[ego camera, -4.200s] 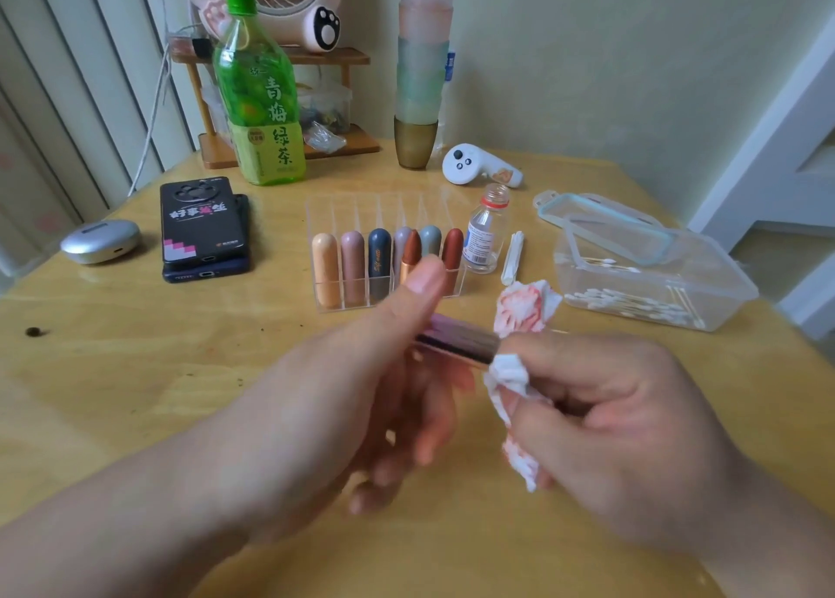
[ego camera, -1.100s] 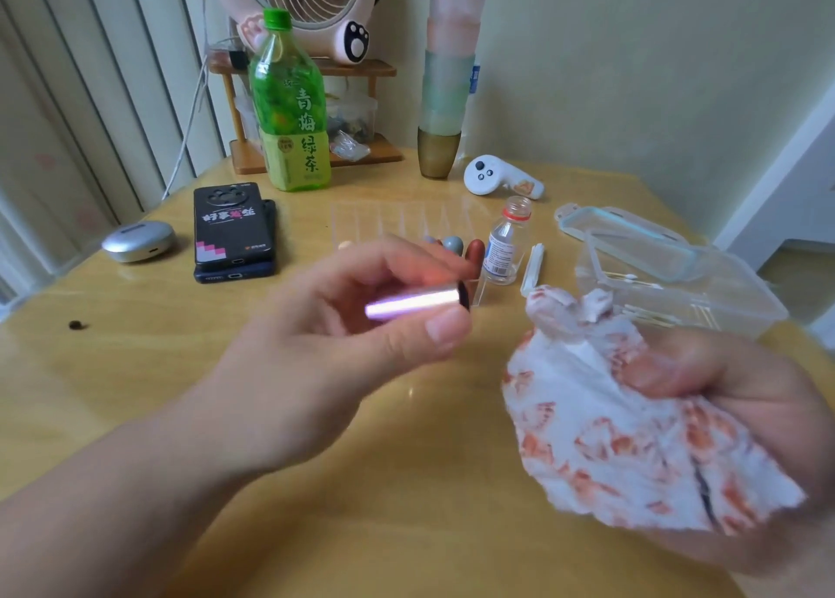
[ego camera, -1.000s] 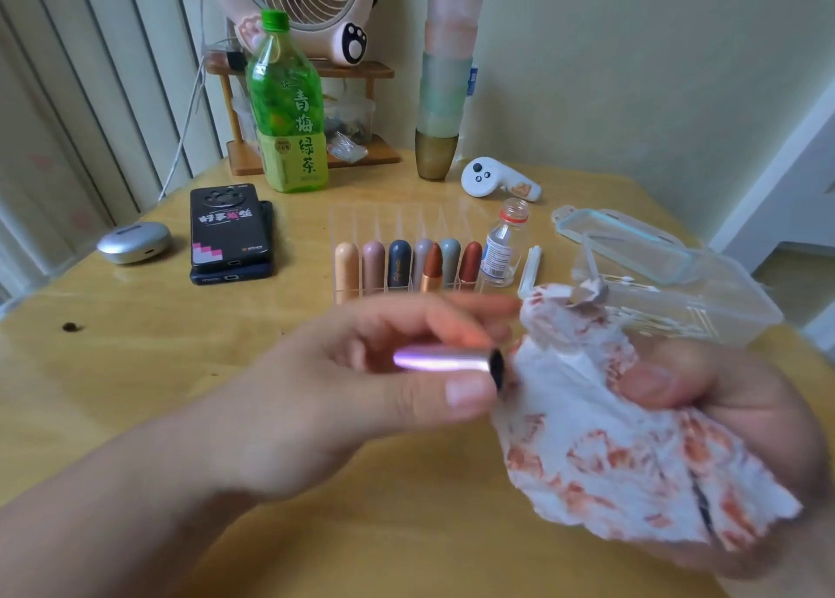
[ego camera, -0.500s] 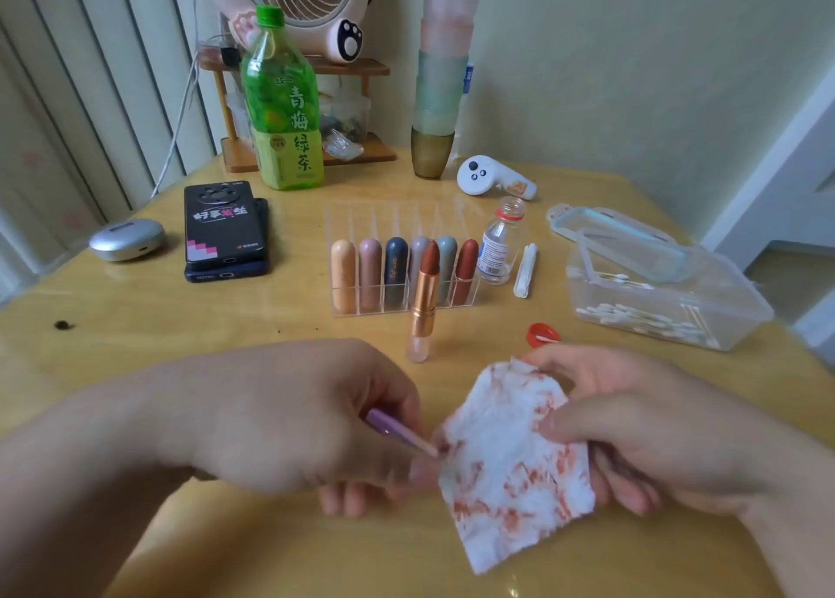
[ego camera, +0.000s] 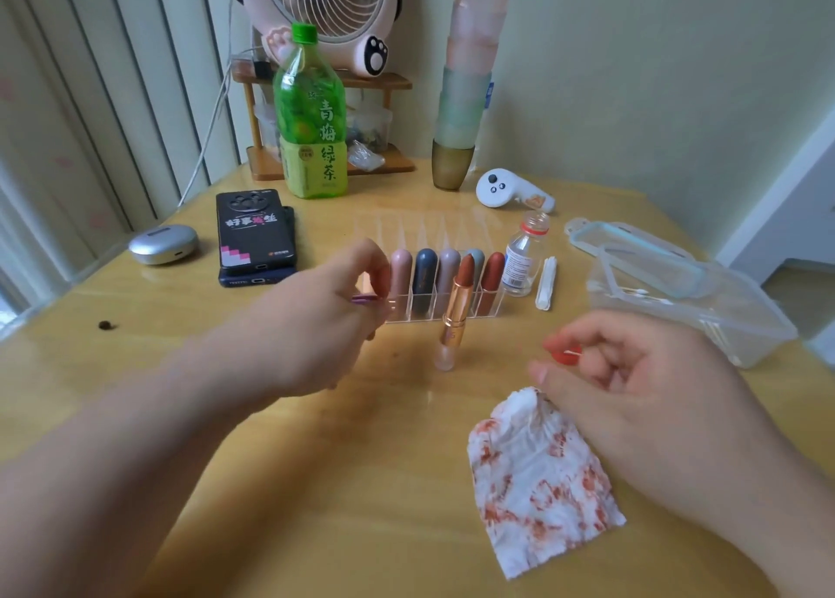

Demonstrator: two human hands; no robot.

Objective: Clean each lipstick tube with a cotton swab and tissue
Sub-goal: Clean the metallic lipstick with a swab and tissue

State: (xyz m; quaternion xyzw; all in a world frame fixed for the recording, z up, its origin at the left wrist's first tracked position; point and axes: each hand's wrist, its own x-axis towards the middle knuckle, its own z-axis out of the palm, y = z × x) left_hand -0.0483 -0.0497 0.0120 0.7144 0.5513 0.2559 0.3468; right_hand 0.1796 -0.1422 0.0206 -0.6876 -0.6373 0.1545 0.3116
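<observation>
Beside left end of rack [ego camera: 415, 229], left hand [ego camera: 325, 322] pinches purple lipstick tube [ego camera: 365, 299]. Before rack, uncapped lipstick [ego camera: 455, 317] stands upright. Right-front of rack, right hand [ego camera: 632, 389] curled, apparently pinching cotton swab [ego camera: 573, 352]; stained tissue [ego camera: 537, 475] lies flat just beside it.

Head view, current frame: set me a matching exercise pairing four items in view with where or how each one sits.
Items: 1 tissue; 2 open lipstick; 3 small bottle; 4 purple tube.
States: A held by the left hand; B lying on the table, stained red; C standing upright before the rack; D uncapped, right of the rack.
Pairs: 1-B; 2-C; 3-D; 4-A.
</observation>
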